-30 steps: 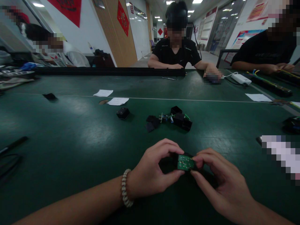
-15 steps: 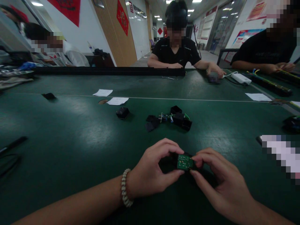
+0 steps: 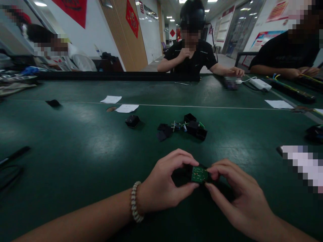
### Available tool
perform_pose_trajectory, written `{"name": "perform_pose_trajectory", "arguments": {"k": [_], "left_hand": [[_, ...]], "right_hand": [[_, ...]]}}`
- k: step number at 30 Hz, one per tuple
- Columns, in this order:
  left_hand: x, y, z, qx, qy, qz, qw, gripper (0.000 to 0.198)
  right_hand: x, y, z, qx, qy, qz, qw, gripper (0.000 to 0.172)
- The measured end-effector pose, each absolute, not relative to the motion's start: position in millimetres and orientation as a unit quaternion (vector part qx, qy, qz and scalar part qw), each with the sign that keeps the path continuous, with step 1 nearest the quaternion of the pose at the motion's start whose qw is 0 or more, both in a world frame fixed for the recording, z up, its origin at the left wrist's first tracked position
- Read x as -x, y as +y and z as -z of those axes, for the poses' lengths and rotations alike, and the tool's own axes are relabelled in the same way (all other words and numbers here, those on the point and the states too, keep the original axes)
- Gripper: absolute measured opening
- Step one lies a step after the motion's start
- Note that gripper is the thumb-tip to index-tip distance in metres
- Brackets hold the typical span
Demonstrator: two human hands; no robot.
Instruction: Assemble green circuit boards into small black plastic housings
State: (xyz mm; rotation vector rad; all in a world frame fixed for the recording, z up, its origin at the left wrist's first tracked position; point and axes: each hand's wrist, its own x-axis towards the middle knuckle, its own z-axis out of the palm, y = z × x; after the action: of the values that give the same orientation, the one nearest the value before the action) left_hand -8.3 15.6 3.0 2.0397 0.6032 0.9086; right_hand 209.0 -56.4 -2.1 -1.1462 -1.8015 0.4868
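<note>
Left hand (image 3: 164,188) and right hand (image 3: 237,195): fingertips pinching green board (image 3: 199,174) between them, low over counter (image 3: 75,141). Grip and position unchanged since earlier.

**Two hands pinch a small green board at the bench**

Low in the middle of the frame, the left hand (image 3: 164,188) and the right hand (image 3: 234,195) meet over the green table (image 3: 75,141). Between their fingertips sits a circuit board (image 3: 199,174), green face up, gripped from both sides, with something black just under it. A bead bracelet (image 3: 135,206) circles the left wrist.

Above the hands, near the centre, lies a cluster of black parts (image 3: 185,129) with bits of coloured wire, and a lone black block (image 3: 132,121) to its left. Two paper slips (image 3: 111,99) lie further up. At the top, a person in a black shirt (image 3: 190,55) sits across the table.
</note>
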Motion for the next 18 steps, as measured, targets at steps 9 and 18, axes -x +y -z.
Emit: {"name": "perform_pose_trajectory", "arguments": {"k": [9, 18], "left_hand": [[7.9, 17.0, 0.4, -0.810, 0.216, -0.378, 0.393, 0.043], [6.7, 16.6, -1.7, -0.805, 0.210, -0.387, 0.397, 0.034]], "right_hand": [[-210.4, -58.0, 7.2, 0.465, -0.722, -0.215, 0.466, 0.022], [-210.7, -58.5, 9.3, 0.462, -0.711, -0.229, 0.479, 0.028]]}}
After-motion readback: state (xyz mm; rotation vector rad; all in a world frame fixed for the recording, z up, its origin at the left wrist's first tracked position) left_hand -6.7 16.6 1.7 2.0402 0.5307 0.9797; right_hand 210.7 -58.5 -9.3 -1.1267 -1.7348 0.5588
